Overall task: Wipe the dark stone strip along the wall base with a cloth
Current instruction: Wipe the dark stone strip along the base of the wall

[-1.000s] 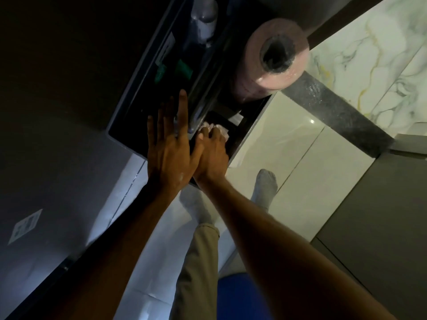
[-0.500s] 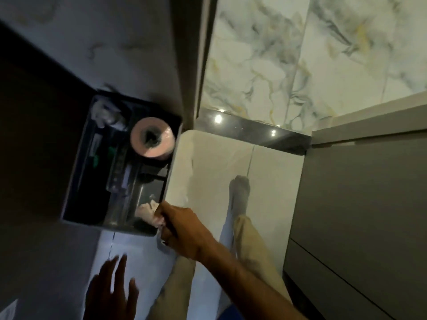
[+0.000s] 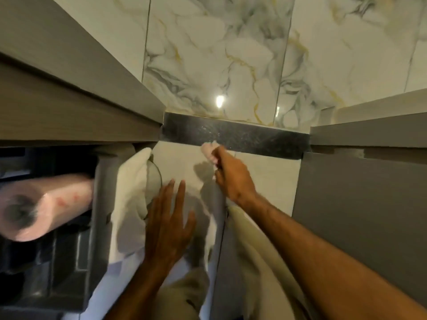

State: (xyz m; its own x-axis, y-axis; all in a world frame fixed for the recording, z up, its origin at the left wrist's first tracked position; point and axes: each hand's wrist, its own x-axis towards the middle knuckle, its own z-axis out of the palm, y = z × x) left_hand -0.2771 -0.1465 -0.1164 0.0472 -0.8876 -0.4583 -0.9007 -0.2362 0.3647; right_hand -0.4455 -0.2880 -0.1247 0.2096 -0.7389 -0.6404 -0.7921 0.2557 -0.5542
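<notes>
The right hand [image 3: 233, 179] gripped a pale cloth [image 3: 209, 151] against the lower edge of the dark stone strip [image 3: 254, 138] at the far wall base. The left hand [image 3: 168, 225] hovered open, nearer.

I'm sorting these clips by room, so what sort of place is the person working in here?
Probably a bathroom or a tiled kitchen corner. Glossy marble-look wall tiles rise above a dark stone strip, grey cabinet fronts flank a pale tiled floor, and a pink paper roll sits in an open drawer.
</notes>
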